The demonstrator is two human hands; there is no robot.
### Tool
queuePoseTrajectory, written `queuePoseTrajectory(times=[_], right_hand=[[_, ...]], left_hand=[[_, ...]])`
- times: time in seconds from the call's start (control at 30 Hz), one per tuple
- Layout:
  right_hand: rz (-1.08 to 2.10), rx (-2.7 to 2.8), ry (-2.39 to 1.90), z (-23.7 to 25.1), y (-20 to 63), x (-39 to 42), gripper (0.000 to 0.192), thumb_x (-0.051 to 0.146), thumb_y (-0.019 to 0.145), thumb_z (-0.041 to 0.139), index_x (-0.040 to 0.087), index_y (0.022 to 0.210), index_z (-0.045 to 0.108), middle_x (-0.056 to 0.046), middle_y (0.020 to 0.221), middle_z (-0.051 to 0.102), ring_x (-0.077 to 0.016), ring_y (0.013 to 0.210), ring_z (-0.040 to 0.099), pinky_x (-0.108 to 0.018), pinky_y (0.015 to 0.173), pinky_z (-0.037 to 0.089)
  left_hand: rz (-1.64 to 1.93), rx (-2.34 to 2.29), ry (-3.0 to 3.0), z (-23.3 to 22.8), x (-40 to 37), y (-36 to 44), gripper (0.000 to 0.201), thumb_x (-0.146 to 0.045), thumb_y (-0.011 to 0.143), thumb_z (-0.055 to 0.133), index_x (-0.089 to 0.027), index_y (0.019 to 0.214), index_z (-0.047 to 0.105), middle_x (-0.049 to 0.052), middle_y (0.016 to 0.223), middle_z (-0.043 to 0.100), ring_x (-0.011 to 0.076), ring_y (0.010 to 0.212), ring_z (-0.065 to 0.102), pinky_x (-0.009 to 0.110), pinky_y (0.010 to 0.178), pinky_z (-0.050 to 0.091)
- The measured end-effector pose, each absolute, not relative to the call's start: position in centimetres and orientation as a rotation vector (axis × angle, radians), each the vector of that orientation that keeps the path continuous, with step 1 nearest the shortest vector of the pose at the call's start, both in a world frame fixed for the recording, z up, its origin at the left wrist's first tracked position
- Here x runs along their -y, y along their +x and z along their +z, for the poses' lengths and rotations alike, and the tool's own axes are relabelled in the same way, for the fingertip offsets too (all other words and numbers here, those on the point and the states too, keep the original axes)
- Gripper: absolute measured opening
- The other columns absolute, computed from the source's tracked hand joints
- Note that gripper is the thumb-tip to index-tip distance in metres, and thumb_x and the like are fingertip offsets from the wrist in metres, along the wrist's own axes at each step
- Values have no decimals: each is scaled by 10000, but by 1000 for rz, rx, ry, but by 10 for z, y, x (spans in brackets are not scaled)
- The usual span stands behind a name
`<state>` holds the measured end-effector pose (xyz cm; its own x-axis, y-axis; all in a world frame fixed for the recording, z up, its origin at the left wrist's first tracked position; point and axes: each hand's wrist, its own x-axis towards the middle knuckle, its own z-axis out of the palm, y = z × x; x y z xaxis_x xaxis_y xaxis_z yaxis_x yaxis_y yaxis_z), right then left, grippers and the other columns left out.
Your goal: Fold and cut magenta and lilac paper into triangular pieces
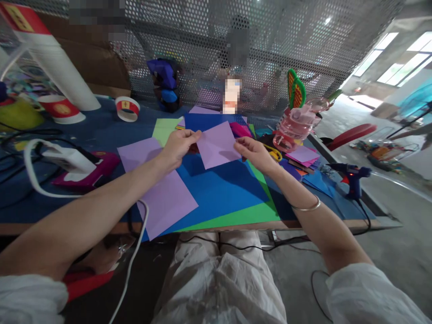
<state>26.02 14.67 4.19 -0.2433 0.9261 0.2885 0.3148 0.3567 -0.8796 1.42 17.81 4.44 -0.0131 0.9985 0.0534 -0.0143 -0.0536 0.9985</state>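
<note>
A small square of purple paper (219, 146) is held up over the table between my two hands. My left hand (180, 145) pinches its left edge, and my right hand (251, 152) grips the right edge with fingertips. Beneath lies a large blue sheet (219, 193), on top of a green sheet (243, 215) that shows along its right and front edges. To the left a larger purple sheet (165, 204) overlaps the blue one, partly hidden by my left forearm.
At right are a glue gun (353, 175) with a lit light, paper scraps (303, 155), yellow-handled scissors (274, 152) and a pink clear jar (290, 130). A white cable (135, 252) hangs over the front edge. At left stand a power strip (86, 171) and stacked paper cups (62, 67).
</note>
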Motion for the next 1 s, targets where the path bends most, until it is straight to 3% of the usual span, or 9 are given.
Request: queuePoseTrajectory(times=[0.17,0.27,0.33,0.47,0.6,0.67,0.73,0.87,1.0], right_hand=[[676,1771,-1162,37,268,-154,446,630,849,712,224,765,548,18,676,569,-131,634,523,-277,619,412],[423,1642,-1393,40,288,-165,271,469,957,585,218,855,584,-42,790,663,-187,736,615,-335,740,493],[265,1609,-1568,40,300,-170,188,368,932,592,188,970,635,-113,913,715,-263,870,664,-440,872,515],[-63,1700,-1731,36,309,-172,489,316,833,679,122,1281,642,-249,1213,703,-419,1147,634,-626,1008,470],[-143,1884,-1525,33,294,-161,460,332,899,593,172,1326,651,-209,1227,707,-382,1146,646,-571,987,522],[-133,1950,-1440,31,283,-153,427,311,904,573,170,1295,673,-200,1211,704,-370,1134,652,-558,986,527],[-115,2009,-1357,28,272,-146,405,291,909,565,152,1268,688,-207,1204,704,-367,1131,657,-553,992,525],[-63,2103,-1239,23,258,-135,349,270,928,565,175,1234,705,-193,1214,718,-359,1127,664,-532,975,530],[-23,2139,-1215,20,254,-132,301,261,943,571,199,1200,716,-162,1185,731,-340,1105,672,-506,953,535]], left_hand=[[1247,-1182,1261,47,-175,15,361,-269,955,728,-169,625,619,16,551,629,120,456,586,236,508,471],[1287,-1197,1269,50,-177,12,328,-295,969,698,-170,669,648,21,574,644,121,475,595,238,526,471],[1311,-1208,1288,52,-178,11,318,-314,958,712,-173,679,654,22,590,652,123,495,603,243,558,481],[1312,-1228,1370,57,-180,6,246,-255,924,747,-180,697,687,35,650,692,131,536,609,249,614,472],[1189,-1423,1797,64,-190,-16,142,-114,783,825,-219,764,732,43,806,739,256,892,721,320,894,509],[1005,-1608,2023,66,-200,-36,219,-74,703,855,-227,783,720,64,954,750,363,1190,668,411,1094,432],[864,-1774,2013,63,-212,-57,327,-13,591,872,-217,696,639,90,1021,735,433,1382,541,463,1184,352],[760,-1871,1862,51,-235,-91,548,61,397,899,-233,509,450,68,766,674,483,1335,556,508,1166,375],[921,-1753,1754,45,-249,-110,560,-39,408,978,-236,517,465,11,644,624,385,1194,628,456,1108,438]])
